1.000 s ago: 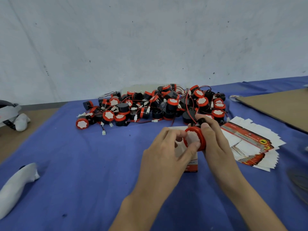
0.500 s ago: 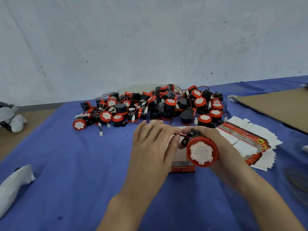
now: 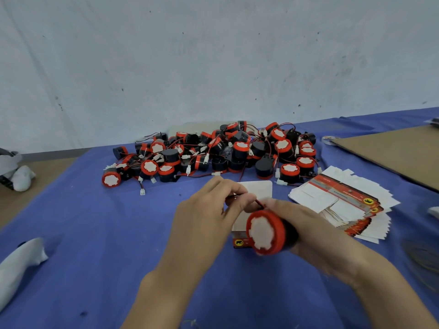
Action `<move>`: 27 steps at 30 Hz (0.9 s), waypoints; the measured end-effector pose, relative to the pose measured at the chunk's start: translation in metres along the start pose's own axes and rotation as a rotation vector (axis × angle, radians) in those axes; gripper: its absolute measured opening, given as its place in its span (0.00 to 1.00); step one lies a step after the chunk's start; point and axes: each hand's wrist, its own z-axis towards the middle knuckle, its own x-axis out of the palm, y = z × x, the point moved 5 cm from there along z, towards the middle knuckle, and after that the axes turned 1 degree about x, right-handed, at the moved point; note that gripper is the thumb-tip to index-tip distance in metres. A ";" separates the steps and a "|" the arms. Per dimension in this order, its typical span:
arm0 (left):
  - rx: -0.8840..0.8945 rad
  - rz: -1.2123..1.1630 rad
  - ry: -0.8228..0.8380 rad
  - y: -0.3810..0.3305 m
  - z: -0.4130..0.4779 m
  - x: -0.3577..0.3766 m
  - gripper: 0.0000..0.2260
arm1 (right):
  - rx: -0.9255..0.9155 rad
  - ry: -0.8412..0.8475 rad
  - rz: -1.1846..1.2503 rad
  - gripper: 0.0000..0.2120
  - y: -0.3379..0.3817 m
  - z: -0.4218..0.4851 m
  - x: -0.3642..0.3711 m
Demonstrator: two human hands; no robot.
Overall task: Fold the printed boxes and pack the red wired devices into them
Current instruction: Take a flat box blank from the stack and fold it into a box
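My right hand (image 3: pixel 308 224) grips a round red device (image 3: pixel 264 231) with a white face turned toward me, held above the blue table cloth (image 3: pixel 95 233). My left hand (image 3: pixel 206 217) pinches the device's thin red wire (image 3: pixel 259 203) just left of it. Behind and under the hands stands a folded printed box (image 3: pixel 257 189), its white flap up and its red printed front partly hidden by the device. A pile of red and black wired devices (image 3: pixel 213 153) lies at the back. A fanned stack of flat printed boxes (image 3: pixel 342 203) lies to the right.
A brown cardboard sheet (image 3: pixel 392 153) lies at the far right. A white cloth-like bundle (image 3: pixel 16 269) sits at the near left edge, another white bundle (image 3: pixel 21 176) at the far left. A grey wall rises right behind the pile.
My right hand has drawn the red device nearer to me and lower, its white face now toward the camera. My left hand has shifted from the device's rim to pinching its wire.
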 end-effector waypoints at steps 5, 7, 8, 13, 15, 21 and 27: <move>-0.055 0.188 0.140 0.002 0.002 0.002 0.12 | -0.202 -0.172 -0.574 0.19 0.004 0.001 -0.001; -0.047 0.111 0.097 -0.006 0.002 0.000 0.13 | -0.294 -0.274 -0.601 0.23 0.010 0.000 -0.003; -0.045 0.054 0.070 -0.011 0.002 -0.001 0.12 | -0.350 -0.330 -0.594 0.24 0.013 -0.001 -0.004; -0.022 -0.100 0.022 -0.029 -0.001 0.002 0.08 | -0.508 -0.477 -0.548 0.25 0.021 -0.008 -0.009; -0.004 -0.097 0.012 -0.028 0.001 -0.001 0.07 | -0.448 -0.417 -0.536 0.23 0.020 -0.007 -0.009; -0.091 -0.215 -0.029 -0.012 0.001 -0.005 0.07 | -0.383 -0.248 -0.034 0.17 0.018 -0.007 -0.002; -0.260 -0.522 0.099 -0.029 -0.009 0.030 0.07 | -0.426 -0.474 0.376 0.20 0.018 -0.004 -0.005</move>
